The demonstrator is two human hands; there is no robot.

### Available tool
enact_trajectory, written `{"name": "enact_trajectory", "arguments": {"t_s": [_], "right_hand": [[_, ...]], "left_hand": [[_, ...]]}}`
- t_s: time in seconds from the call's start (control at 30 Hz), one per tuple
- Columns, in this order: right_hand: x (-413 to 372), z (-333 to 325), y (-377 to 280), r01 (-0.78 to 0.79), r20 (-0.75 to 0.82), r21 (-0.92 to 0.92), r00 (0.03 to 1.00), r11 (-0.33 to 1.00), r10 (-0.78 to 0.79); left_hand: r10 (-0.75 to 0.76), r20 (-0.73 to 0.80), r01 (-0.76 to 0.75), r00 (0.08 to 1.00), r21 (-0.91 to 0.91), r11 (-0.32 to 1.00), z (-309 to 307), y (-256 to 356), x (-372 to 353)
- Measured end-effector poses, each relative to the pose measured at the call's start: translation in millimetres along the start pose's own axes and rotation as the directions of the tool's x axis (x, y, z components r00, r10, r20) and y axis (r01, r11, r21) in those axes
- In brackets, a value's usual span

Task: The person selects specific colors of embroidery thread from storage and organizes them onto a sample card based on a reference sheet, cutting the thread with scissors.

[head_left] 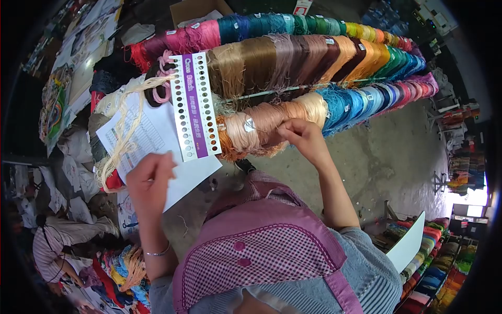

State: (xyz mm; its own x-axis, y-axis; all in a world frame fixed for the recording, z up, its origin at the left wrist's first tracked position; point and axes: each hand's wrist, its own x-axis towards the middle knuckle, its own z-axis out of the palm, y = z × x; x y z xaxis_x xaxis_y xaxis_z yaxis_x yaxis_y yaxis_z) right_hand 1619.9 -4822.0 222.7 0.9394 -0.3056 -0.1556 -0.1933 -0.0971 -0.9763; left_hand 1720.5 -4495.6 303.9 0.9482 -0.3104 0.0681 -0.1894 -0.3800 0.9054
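Rows of coloured thread skeins point(256, 60) hang on rods in front of me. My right hand point(306, 137) touches the front row at the tan and peach skeins point(272, 123), its thumb and forefinger pinched; any thread between them is too small to make out. My left hand point(151, 178), blurred, has its fingers curled below the thread card, and what it holds, if anything, is unclear. The white and purple card point(194, 104) with holes along both edges lies over printed sheets point(144, 131). Cream threads point(125, 131) run through its upper left side.
At the lower left a person in a striped top point(49, 254) bends beside a pile of coloured threads point(130, 269). More skein racks point(434, 272) stand at the lower right, with a white board point(410, 246). An open cardboard box point(196, 11) is at the top.
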Motion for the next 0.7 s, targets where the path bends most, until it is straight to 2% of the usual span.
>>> {"name": "enact_trajectory", "arguments": {"t_s": [0.07,0.1,0.17,0.2,0.23,0.27,0.3,0.33,0.37,0.4,0.43,0.47,0.5,0.53,0.57,0.6,0.63,0.67,0.7], "right_hand": [[-5,3,-29,0.105,0.086,-0.325,0.993,0.940,-0.081],[-12,16,-49,0.204,0.113,-0.131,0.975,0.970,-0.190],[-32,44,-94,0.148,0.196,0.319,0.956,0.936,-0.218],[-42,42,-115,0.021,0.321,0.387,0.934,0.922,-0.156],[-47,32,-131,-0.108,0.441,0.431,0.891,0.896,-0.104],[-45,17,-141,0.088,0.391,0.241,0.903,0.967,-0.179],[-42,0,-145,0.273,0.349,0.031,0.899,0.961,-0.266],[-35,-18,-140,0.178,0.234,-0.049,0.959,0.983,-0.162],[-21,-49,-130,0.180,0.087,-0.198,0.982,0.964,-0.166],[-6,-91,-118,0.130,-0.083,-0.329,0.983,0.935,-0.166],[4,-130,-115,0.165,-0.212,-0.560,0.919,0.812,-0.333],[15,-180,-101,0.063,-0.404,-0.635,0.822,0.770,-0.401],[14,-239,-82,-0.071,-0.511,-0.751,0.693,0.656,-0.509],[12,-289,-60,-0.148,-0.566,-0.789,0.552,0.596,-0.612],[10,-312,-53,-0.018,-0.619,-0.693,0.527,0.720,-0.583],[16,-311,-52,0.054,-0.549,-0.756,0.490,0.652,-0.677],[19,-292,-59,0.115,-0.478,-0.807,0.449,0.580,-0.755],[31,-264,-58,0.305,-0.511,-0.670,0.472,0.677,-0.719],[36,-200,-81,0.381,-0.440,-0.617,0.558,0.688,-0.703]], "left_hand": [[-0.001,0.067,0.009,0.998,-0.115,0.993,28,26,2],[0.063,0.158,-0.021,0.985,-0.256,0.966,42,34,2],[0.238,0.457,-0.052,0.857,-0.383,0.922,68,42,7],[0.313,0.583,-0.030,0.750,-0.442,0.896,81,47,10],[0.357,0.617,0.031,0.701,-0.527,0.849,90,46,16],[0.326,0.647,-0.076,0.689,-0.383,0.920,87,39,29],[0.286,0.674,-0.178,0.681,-0.227,0.957,82,34,41],[0.269,0.472,-0.157,0.839,-0.264,0.952,74,33,48],[0.176,0.368,-0.122,0.913,-0.164,0.979,54,26,64],[0.255,0.159,-0.254,0.954,-0.028,0.967,35,14,81],[0.242,-0.037,-0.245,0.970,-0.170,0.955,19,-3,98],[0.018,-0.063,-0.028,0.998,-0.159,0.987,-8,5,110],[0.115,-0.070,-0.120,0.991,-0.063,0.991,-32,-10,125],[0.196,-0.128,-0.186,0.972,0.085,0.979,-36,-13,126],[0.284,-0.177,-0.239,0.943,0.236,0.942,-39,-15,128],[0.150,-0.138,-0.111,0.979,0.258,0.960,-32,-19,129],[0.097,-0.064,-0.070,0.993,0.337,0.939,-18,-19,129],[0.036,0.006,-0.035,0.999,0.419,0.907,-3,-18,131],[0.056,0.037,-0.066,0.998,0.470,0.880,10,-17,135]]}}
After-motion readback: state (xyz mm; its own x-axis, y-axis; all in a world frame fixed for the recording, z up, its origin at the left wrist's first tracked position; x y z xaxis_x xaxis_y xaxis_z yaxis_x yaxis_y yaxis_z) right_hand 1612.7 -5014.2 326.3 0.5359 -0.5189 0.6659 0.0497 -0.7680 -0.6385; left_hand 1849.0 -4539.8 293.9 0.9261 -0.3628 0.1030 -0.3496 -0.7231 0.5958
